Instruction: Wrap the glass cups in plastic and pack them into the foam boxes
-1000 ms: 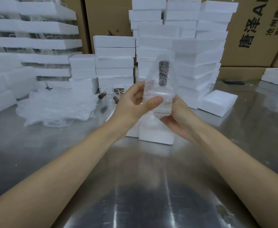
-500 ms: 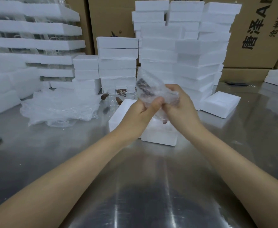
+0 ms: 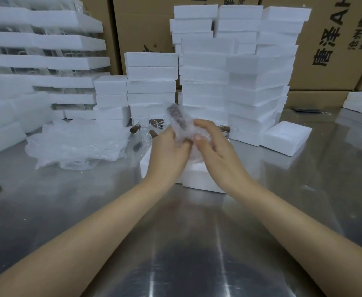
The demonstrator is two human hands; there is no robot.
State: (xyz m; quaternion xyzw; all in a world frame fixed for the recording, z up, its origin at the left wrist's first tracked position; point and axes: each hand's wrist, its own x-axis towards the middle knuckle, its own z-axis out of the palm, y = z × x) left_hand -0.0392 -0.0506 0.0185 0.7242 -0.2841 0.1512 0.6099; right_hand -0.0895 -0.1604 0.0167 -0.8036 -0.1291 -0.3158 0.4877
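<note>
- The left hand [image 3: 169,151] and right hand [image 3: 217,152] both grip the clear glass cup bundled in bubble plastic [image 3: 181,127]. Its brown handle points up-left. The cup is held above a white foam box [image 3: 199,179] whose interior is hidden.
- The bare steel table [image 3: 175,232] lies open toward the near edge. Stacked white foam boxes [image 3: 229,71] close the far side.
- One second earlier the plastic stood tall and loose; now it is bunched tight.
</note>
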